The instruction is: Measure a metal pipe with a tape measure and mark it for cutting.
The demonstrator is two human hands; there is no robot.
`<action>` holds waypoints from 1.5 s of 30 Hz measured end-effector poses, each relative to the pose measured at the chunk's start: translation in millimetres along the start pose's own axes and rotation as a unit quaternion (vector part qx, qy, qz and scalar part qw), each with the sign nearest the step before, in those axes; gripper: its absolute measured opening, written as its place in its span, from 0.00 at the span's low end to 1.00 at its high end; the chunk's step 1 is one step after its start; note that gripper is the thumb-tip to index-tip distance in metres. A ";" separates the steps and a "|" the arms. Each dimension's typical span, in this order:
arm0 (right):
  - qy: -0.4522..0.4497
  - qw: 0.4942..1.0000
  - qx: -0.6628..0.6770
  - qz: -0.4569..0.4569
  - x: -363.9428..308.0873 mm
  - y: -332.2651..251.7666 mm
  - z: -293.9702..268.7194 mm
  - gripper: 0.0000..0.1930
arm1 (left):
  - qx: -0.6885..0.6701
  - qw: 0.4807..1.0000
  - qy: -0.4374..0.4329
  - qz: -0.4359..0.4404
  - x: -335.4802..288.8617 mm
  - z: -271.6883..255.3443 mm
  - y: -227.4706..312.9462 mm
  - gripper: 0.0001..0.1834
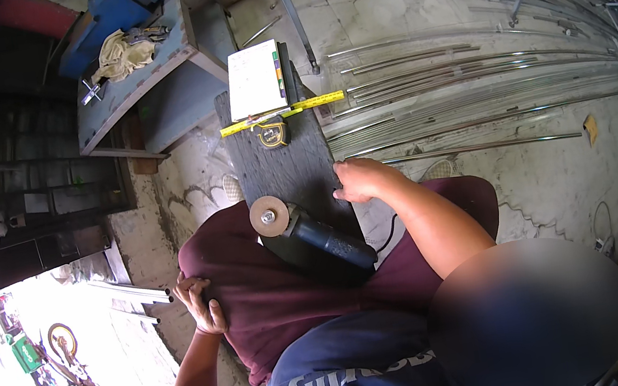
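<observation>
My left hand (202, 303) rests on my left thigh, its fingers apart and slightly bent, with nothing in it. My right hand (365, 180) is at the right edge of a dark wooden bench (281, 169), fingers curled against that edge. Between my knees an angle grinder (332, 237) lies on the bench, its brown disc (261, 226) facing up and its body slanting toward the lower right. Farther off on the bench sit a black and yellow tape measure (271, 134) and a notebook (254, 81) with coloured tabs. A yellow measuring strip (319, 100) lies crosswise in front of the notebook.
Several shiny metal tubes (478, 148) lie on the concrete floor to the right. A grey metal table (139, 98) with a cloth (121, 57) and a clamp-like tool stands at the far left. Tube ends (132, 291) project near my left arm. A black cord runs from the grinder.
</observation>
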State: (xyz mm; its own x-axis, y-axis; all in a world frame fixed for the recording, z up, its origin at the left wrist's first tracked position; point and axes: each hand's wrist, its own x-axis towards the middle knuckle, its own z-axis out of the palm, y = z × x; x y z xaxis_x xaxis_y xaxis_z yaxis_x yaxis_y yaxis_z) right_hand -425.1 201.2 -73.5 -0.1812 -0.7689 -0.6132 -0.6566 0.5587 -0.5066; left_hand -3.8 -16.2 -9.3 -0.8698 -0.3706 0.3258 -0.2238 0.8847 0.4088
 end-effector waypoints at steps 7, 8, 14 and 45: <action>0.025 1.000 -0.006 -0.011 4.8 9.3 7.9 0.26 | 0.009 1.000 0.005 0.004 2.4 -0.8 1.5 0.27; 0.030 1.000 -0.001 -0.008 5.8 10.9 8.6 0.26 | 0.010 1.000 0.005 0.004 4.4 -0.7 1.3 0.27; 0.000 1.000 -0.001 0.006 5.3 3.2 4.2 0.27 | -0.005 1.000 0.001 0.000 4.5 -1.8 3.1 0.28; 0.011 1.000 -0.005 -0.007 6.1 9.9 5.7 0.27 | 0.006 1.000 0.005 0.003 -0.6 1.2 0.9 0.27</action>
State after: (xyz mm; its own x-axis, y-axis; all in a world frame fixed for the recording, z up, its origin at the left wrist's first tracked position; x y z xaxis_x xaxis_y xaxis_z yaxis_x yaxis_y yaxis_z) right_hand -428.5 203.8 -85.8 -0.1888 -0.7834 -0.5922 -0.6671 0.5449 -0.5080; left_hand -4.0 -14.7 -10.2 -0.8669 -0.3679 0.3365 -0.2241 0.8904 0.3962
